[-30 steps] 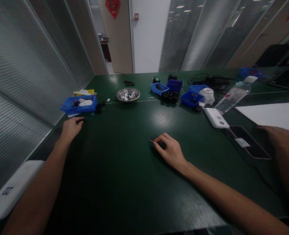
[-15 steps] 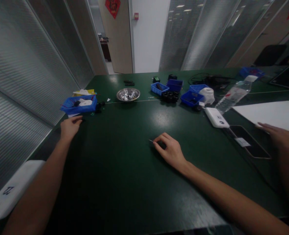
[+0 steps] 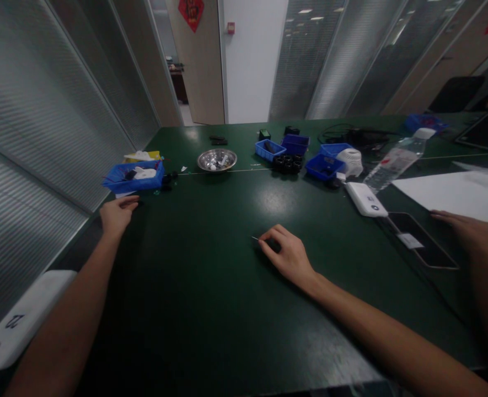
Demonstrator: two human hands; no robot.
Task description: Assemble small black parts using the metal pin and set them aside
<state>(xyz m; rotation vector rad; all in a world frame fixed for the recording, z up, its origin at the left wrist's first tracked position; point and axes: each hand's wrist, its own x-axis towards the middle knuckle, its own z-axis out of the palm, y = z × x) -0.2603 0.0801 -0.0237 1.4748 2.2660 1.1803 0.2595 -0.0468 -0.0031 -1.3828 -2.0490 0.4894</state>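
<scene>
Head | right hand point(image 3: 287, 253) curled, pinching thin pin point(image 3: 255, 238) | left hand point(image 3: 117, 214) outstretched near blue basket point(image 3: 142, 183), grip unclear

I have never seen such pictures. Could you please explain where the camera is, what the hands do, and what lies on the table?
There is no machine: the view comes from a camera on a person's head, looking forward and down over a green table. The wearer's left hand is near a blue basket; I cannot tell whether it holds anything. The right hand pinches a thin, pale item. Farther back stands a metal bowl with small pieces. On the right are a plastic bottle, a dark flat device and another person's hand beside white paper.
</scene>
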